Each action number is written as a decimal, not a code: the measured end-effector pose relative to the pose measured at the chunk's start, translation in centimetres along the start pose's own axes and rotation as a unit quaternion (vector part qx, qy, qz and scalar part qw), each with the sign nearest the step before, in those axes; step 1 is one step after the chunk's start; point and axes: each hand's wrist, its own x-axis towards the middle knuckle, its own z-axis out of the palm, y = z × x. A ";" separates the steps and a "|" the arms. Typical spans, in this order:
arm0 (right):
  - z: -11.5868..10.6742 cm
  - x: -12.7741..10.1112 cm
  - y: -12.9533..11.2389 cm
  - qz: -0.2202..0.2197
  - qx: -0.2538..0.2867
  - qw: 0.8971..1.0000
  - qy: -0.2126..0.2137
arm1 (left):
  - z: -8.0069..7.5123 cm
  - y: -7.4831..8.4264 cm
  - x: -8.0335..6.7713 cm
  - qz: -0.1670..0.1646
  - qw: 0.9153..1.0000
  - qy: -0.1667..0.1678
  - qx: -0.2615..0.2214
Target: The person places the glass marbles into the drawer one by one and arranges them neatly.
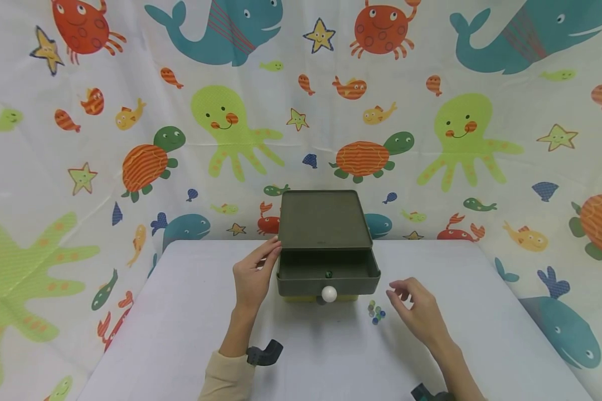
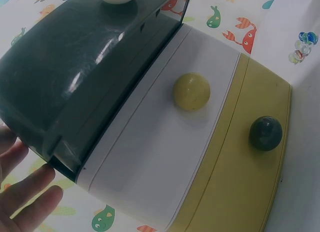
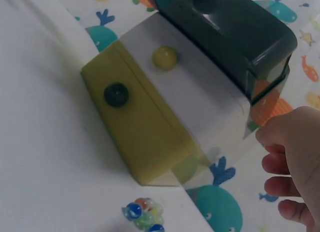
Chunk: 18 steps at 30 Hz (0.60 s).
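A white table [image 1: 180,334] stands before a sea-creature curtain [image 1: 80,139], bearing a small drawer chest [image 1: 325,223] with its dark green top drawer [image 1: 328,281] pulled out. The left hand [image 1: 253,273], fingers straight, touches the chest's side; the right hand [image 1: 415,312] hovers loosely curled, holding nothing, beside glass marbles [image 1: 376,313]. Only the wrist views show the white drawer [image 2: 165,142] and yellow drawer [image 3: 145,137] beneath.

A white table [image 1: 155,334] stands before a backdrop cloth [image 1: 80,195] that hangs behind it and along both sides. The cloth is printed with sea creatures: teal whales [image 1: 221,28], red crabs [image 1: 383,28], green octopuses [image 1: 226,131], orange-shelled turtles [image 1: 366,156], starfish [image 1: 319,35] and small striped fish [image 1: 349,88]
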 end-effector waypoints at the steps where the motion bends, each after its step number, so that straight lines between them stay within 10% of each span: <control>1: 0.1 -0.1 0.1 0.000 0.000 1.000 -0.001 | 0.0 0.0 0.0 -0.002 1.000 0.000 -0.002; 18: 1.6 -1.9 1.9 0.055 -0.009 0.997 -0.060 | 0.1 -0.1 0.0 0.008 1.000 0.005 0.005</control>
